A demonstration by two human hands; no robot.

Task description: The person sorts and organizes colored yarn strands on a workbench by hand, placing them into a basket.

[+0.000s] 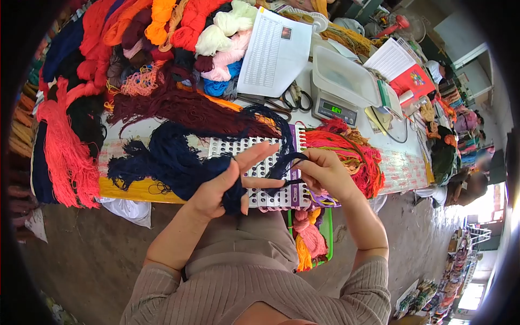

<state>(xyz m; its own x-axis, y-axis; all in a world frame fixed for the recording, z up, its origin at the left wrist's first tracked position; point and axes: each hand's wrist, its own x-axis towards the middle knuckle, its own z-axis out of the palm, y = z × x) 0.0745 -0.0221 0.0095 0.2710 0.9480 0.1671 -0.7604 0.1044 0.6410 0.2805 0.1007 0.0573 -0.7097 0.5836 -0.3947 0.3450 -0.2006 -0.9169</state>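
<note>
Dark navy yarn point(179, 157) lies in a loose bundle on the table and runs into my left hand point(230, 187). The fingers of that hand are spread, with navy strands looped around them and across the palm. My right hand point(319, 170) pinches a navy strand between thumb and fingers, to the right of the left hand. Under both hands is a white card with rows of holes point(260, 197) and a purple strip point(295, 189). Dark maroon yarn point(189, 111) lies beyond the navy bundle. Multicoloured red yarn point(346, 154) rests right of the card.
Scissors point(298, 98), a scale point(336, 111) under a clear tray point(346, 76) and a printed sheet point(273, 54) are at the back. Coral yarn point(59, 157) hangs over the left edge. A green basket point(329, 233) of yarn stands below the table. People are visible far right.
</note>
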